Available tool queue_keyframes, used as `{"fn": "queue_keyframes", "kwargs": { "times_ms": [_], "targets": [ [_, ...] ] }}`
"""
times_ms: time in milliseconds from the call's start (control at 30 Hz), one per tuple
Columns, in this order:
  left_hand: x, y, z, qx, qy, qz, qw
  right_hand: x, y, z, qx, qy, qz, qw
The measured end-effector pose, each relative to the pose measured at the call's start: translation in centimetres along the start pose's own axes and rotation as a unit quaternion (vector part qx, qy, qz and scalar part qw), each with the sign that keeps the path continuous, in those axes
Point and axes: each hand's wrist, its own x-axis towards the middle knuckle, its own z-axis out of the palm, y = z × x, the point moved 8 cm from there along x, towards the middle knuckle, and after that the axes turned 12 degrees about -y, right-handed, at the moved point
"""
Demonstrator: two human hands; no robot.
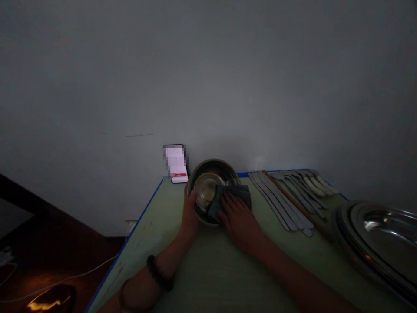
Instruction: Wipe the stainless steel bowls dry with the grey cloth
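A steel bowl (211, 174) stands tilted on the pale green table (208, 269), near the back wall. My left hand (190, 213) grips the bowl's left rim. A dark grey cloth (233, 193) lies over the bowl's right edge and into it. My right hand (239, 219) presses flat on that cloth, fingers spread. A dark bead bracelet sits on my left wrist.
A phone (177, 167) leans against the wall behind the bowl. Several knives, spoons and a pair of chopsticks (289, 200) lie in a row at right. Stacked steel platters (381, 239) fill the right edge. Cables run over the dark floor at left.
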Motion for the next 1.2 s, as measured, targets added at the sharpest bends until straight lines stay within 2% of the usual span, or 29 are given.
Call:
{"fn": "queue_keyframes", "kwargs": {
  "times_ms": [133, 467, 633, 1200],
  "targets": [
    [0.21, -0.19, -0.03, -0.002, 0.003, -0.02, 1.0, 0.09, 0.03, 0.16, 0.0, -0.001, 0.001, 1.0],
    [0.52, -0.36, 0.18, -0.004, -0.011, -0.022, 1.0, 0.04, 0.11, -0.03, 0.0, 0.01, -0.005, 1.0],
    [0.56, -0.06, 0.22, -0.005, -0.004, -0.008, 1.0, -0.01, 0.07, -0.1, -0.003, 0.016, -0.012, 1.0],
    [0.5, -0.36, 0.04, -0.014, 0.002, -0.016, 1.0, 0.1, 0.35, -0.06, 0.007, 0.011, -0.004, 1.0]
  ]
}}
